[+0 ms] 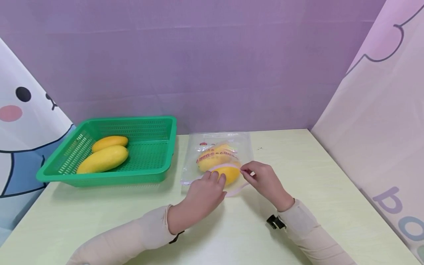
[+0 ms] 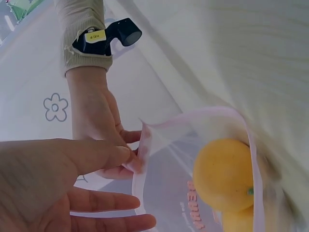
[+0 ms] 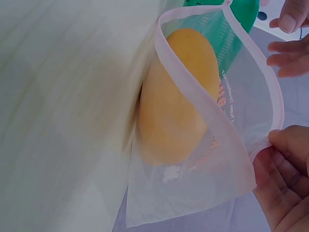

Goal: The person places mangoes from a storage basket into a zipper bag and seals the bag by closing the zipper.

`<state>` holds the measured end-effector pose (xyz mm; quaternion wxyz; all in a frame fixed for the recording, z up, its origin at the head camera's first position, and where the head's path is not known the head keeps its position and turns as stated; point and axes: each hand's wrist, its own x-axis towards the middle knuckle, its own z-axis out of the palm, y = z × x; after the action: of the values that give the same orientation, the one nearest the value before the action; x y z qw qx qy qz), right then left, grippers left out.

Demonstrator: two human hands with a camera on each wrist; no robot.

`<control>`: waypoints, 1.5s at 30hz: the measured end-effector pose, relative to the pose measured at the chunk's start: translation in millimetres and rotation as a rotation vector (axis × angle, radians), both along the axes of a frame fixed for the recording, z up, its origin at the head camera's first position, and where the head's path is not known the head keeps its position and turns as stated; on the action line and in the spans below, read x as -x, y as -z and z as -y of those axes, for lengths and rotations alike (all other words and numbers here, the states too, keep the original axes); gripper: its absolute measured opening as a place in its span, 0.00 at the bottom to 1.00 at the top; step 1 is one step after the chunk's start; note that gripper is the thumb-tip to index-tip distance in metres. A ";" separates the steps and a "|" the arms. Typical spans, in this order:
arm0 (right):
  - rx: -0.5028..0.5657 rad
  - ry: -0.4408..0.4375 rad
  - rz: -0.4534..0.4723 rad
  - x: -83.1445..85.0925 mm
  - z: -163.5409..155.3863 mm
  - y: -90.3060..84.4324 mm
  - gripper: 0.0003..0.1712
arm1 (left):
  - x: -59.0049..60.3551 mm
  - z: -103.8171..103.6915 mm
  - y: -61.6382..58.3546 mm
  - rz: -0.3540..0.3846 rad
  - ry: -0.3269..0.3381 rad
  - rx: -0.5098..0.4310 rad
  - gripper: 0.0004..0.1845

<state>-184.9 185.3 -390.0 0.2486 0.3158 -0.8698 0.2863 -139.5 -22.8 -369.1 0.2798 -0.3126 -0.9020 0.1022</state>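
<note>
A clear zip bag [image 1: 193, 162] with red print and a pale pink rim lies on the table, its mouth held apart toward me. Inside are yellow mangoes; the nearer mango [image 3: 178, 106] sits just within the opening, and another mango [image 1: 208, 160] lies deeper. My right hand [image 1: 265, 181] pinches the right corner of the bag's rim between thumb and fingers. Over the left part of the mouth is my left hand [image 1: 206, 192], its fingers [image 2: 113, 223] extended near the rim and holding nothing.
To the left stands a green basket [image 1: 149, 178] with two yellow mangoes [image 1: 105, 159] in it. A purple cloth [image 1: 212, 66] hangs behind the pale table [image 1: 318, 169]. Printed white cloths [image 1: 374, 121] flank both sides.
</note>
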 end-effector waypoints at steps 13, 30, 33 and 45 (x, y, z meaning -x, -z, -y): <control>0.006 -0.009 -0.001 0.8 -0.1 0.6 0.06 | 7.8 22.5 -12.2 0.065 0.049 -0.124 0.20; 0.004 -0.009 0.001 0.3 -0.1 0.4 0.05 | 22.3 50.6 -26.0 0.095 0.049 -0.211 0.17; 0.003 -0.009 -0.001 0.2 0.2 0.2 0.05 | 24.3 55.0 -28.3 0.111 0.031 -0.219 0.18; 0.004 -0.013 0.000 0.4 0.0 0.4 0.05 | 29.5 72.3 -44.8 0.204 -0.041 -0.243 0.22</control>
<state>-185.3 185.3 -390.4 0.2474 0.3206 -0.8672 0.2899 -169.1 -95.2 -324.3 0.2204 -0.2669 -0.9375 -0.0345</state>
